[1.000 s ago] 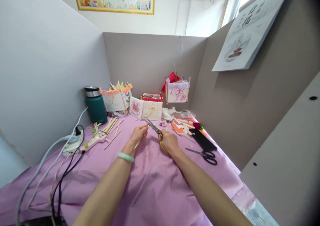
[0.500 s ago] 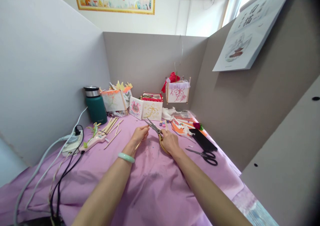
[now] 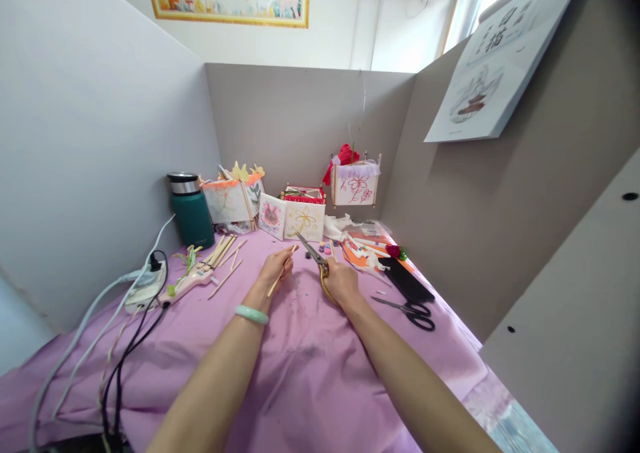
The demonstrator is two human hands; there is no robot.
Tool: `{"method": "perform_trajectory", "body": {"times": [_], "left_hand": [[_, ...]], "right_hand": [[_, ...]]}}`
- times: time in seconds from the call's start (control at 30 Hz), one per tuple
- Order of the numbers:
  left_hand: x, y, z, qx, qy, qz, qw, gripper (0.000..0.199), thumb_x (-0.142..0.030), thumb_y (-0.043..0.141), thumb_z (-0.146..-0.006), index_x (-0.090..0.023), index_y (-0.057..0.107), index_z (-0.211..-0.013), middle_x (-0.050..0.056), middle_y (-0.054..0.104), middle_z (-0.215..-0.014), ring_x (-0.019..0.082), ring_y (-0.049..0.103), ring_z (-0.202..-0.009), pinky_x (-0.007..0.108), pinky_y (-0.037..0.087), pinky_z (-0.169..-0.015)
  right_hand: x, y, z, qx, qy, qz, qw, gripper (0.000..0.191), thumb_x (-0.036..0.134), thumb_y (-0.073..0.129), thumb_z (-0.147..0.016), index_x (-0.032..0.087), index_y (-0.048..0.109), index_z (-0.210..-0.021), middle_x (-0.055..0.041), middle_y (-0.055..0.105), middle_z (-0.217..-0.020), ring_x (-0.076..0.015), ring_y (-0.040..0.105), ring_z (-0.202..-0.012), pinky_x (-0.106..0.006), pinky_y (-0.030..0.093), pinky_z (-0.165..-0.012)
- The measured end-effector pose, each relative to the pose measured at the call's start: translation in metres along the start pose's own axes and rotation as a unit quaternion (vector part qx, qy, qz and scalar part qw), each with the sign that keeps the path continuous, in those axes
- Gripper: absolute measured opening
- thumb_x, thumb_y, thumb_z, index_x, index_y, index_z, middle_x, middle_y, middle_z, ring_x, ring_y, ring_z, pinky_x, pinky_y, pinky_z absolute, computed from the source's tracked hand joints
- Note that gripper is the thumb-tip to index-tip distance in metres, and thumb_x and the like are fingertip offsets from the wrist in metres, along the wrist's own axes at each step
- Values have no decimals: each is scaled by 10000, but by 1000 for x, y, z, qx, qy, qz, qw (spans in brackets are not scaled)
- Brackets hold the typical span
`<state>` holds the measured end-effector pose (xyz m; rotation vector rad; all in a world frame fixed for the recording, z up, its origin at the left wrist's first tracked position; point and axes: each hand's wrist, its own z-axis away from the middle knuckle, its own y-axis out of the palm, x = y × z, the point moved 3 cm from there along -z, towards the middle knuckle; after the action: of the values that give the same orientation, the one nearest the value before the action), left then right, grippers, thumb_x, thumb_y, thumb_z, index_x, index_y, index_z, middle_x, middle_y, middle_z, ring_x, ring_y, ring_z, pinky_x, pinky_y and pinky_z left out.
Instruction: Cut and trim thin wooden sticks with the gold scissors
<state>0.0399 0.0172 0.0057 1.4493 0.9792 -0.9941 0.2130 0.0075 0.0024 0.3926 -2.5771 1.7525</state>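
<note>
One wooden stick sits pinched in our left hand, gold-handled scissors gripped in our right hand; we should hold both steady.

Gold-handled scissors here, pale tan stick, mint bangle, lilac cloth, and pink flowers pattern the white box!

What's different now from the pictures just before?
The gold-handled scissors, in the right hand, have swung a little away from the left hand, their tips now farther forward. The thin stick in the left hand shows more clearly, apart from the blades. Neither hand let go of anything. The black-handled scissors and green bottle stayed put.
</note>
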Motion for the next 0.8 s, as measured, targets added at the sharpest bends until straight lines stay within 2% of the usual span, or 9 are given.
{"method": "perform_trajectory", "body": {"times": [0.1, 0.2, 0.37, 0.5, 0.8], "left_hand": [[-3, 0, -1, 31, -3, 40, 999, 497, -307, 610, -719, -119, 526, -1171, -118, 364, -406, 37, 201, -299, 187, 101, -336], [-4, 0, -2, 52, -1, 59, 997, 369, -263, 621, -699, -152, 530, -1039, -95, 447, -460, 35, 248, -301, 180, 133, -327], [-4, 1, -2, 60, 5, 35, 998, 195, -250, 619, -688, -176, 474, -795, -93, 413, -450, 37, 265, -304, 177, 147, -329], [-4, 2, -1, 66, 19, -5, 998, 197, -281, 617, -699, -178, 450, -717, -88, 390, -452, 34, 271, -319, 178, 159, -339], [0, -4, -7, 31, 30, -51, 998, 234, -323, 617, -671, -174, 445, -618, -73, 386, -443, 35, 274, -330, 182, 158, -349]], "right_hand": [[-1, -2, 2, -16, 8, -17, 1000, 302, 380, 361, -926, 215, 568, -1072, -74, 680, -933, -207, 633, -840, -281, 387, -685], [1, -4, 4, -31, -13, -30, 999, 280, 373, 401, -910, 235, 566, -1088, -70, 668, -976, -205, 619, -882, -278, 385, -707], [5, -5, 7, -38, -35, -26, 998, 282, 373, 407, -909, 243, 570, -1099, -74, 659, -975, -207, 604, -886, -278, 380, -719], [5, -5, 8, -28, -33, -17, 999, 292, 381, 384, -920, 247, 563, -1107, -76, 653, -973, -207, 605, -868, -283, 382, -709], [4, -4, 9, -20, -45, -9, 999, 317, 379, 405, -917, 257, 544, -1174, -75, 639, -974, -206, 605, -868, -278, 390, -694]]}}
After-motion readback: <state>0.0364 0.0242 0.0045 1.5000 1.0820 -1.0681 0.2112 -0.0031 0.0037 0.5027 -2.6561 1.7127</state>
